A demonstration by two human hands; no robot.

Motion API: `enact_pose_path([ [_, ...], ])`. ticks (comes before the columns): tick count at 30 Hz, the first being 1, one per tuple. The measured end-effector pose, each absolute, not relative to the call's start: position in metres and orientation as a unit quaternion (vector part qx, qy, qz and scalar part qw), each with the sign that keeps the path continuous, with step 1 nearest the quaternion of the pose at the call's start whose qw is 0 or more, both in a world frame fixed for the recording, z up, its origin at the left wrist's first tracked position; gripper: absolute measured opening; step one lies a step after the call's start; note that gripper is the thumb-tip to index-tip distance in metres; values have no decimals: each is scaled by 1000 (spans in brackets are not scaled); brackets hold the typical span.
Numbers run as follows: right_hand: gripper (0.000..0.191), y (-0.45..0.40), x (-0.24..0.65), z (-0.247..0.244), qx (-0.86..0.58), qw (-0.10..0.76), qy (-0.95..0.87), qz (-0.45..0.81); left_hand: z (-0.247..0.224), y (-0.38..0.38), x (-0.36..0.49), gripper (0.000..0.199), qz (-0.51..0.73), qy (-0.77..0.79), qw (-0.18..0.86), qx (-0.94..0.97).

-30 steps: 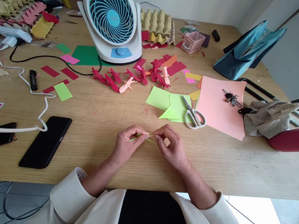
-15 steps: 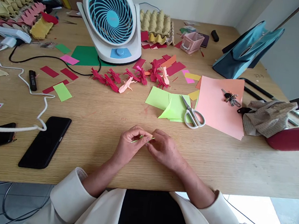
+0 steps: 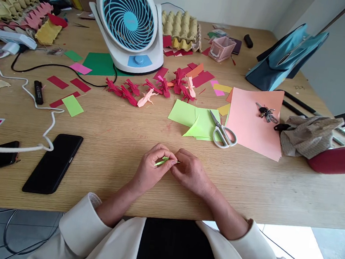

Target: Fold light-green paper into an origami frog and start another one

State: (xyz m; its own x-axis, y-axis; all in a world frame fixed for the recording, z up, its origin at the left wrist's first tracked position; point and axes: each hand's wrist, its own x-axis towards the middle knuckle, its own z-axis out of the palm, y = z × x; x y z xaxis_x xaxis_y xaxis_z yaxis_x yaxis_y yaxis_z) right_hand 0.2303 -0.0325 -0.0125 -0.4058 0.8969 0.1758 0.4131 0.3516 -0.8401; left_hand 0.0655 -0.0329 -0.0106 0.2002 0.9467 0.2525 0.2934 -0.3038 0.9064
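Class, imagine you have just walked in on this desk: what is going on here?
A person sits at a wooden desk, both hands together near its front edge. The left hand pinches a small piece of green paper; the right hand meets it at the tip, its grip hidden. Beyond them, scissors lie with their blades over light green sheets, beside a large pink sheet. Red and pale pink paper figures lie in front of a fan.

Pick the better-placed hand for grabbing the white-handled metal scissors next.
Right, I'd judge: the right hand is nearer the scissors, and their finger loops face the person. The left hand is farther off, pinching a small folded light-green paper piece.
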Motion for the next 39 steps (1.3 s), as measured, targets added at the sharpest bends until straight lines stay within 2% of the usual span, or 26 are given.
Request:
enact_pose_path([
  [6, 10, -32, 229, -13, -433, 327, -756, 367, -11, -34, 65, 9, 435, 440, 358, 699],
  [12, 12, -33, 230, -15, -428, 328, -757, 369, -11, -32, 65, 1, 446, 421, 366, 700],
  [18, 10, -34, 230, -13, -421, 331, -755, 378, -8, -33, 65, 9, 461, 428, 354, 692],
  [22, 10, -32, 230, -13, -429, 340, -728, 413, -13, -31, 61, 7, 465, 424, 406, 663],
  [24, 11, -30, 231, -15, -438, 348, -697, 449, -13, -30, 58, 26, 464, 426, 450, 633],
  [26, 17, -29, 233, -17, -447, 352, -659, 492, -12, -29, 57, 35, 469, 437, 490, 591],
  [32, 35, -25, 236, -14, -449, 348, -590, 573, -5, -27, 57, 29, 484, 459, 534, 520],
  [39, 35, -25, 236, -18, -428, 363, -581, 590, -9, -26, 56, 29, 464, 454, 555, 519],
])
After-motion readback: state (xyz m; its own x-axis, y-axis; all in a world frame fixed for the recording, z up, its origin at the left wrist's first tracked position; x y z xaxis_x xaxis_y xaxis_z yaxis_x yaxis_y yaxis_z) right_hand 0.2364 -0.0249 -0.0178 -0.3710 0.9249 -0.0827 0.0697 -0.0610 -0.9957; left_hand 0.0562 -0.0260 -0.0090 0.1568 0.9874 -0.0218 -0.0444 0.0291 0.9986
